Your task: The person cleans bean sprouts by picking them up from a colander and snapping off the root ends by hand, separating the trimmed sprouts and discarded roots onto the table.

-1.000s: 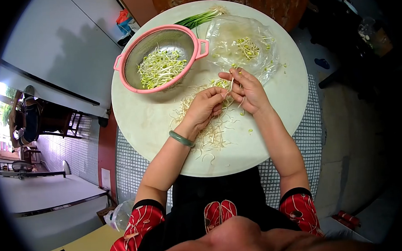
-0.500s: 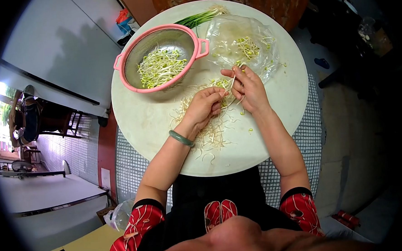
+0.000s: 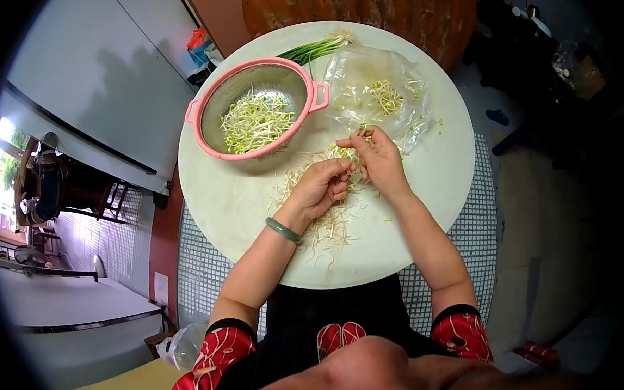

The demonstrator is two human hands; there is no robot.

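– from the head view: how about the left hand point(image 3: 323, 187)?
– held over the round white bench point(image 3: 221, 203), with the grip closed, thumb pressed to curled fingers. cannot tell whether on a strand or on nothing; too small to see. circled at the wrist by a green bracelet point(image 3: 283, 230).
– and the right hand point(image 3: 383, 161)?
– raised just beside the left, with the grip pinched on a sprout point(image 3: 363, 126), near its yellowish head.
– and where to find more?
– in a heap of sprouts point(image 3: 255, 122) inside the pink-rimmed colander point(image 3: 243, 156), at the far left of the bench. also in a smaller clump point(image 3: 386, 97) at the clear plastic bag point(image 3: 349, 87), just beyond the right hand.
– and below the hands?
– over loose pale strands point(image 3: 328, 231), thin and tangled, spread toward the near edge.
– anything at the far edge?
– only spring onions point(image 3: 311, 51), laid with green leaves toward the colander and whitish roots behind the bag.
– and sleeves point(image 3: 460, 335)?
– red, patterned, black at the cuffs.
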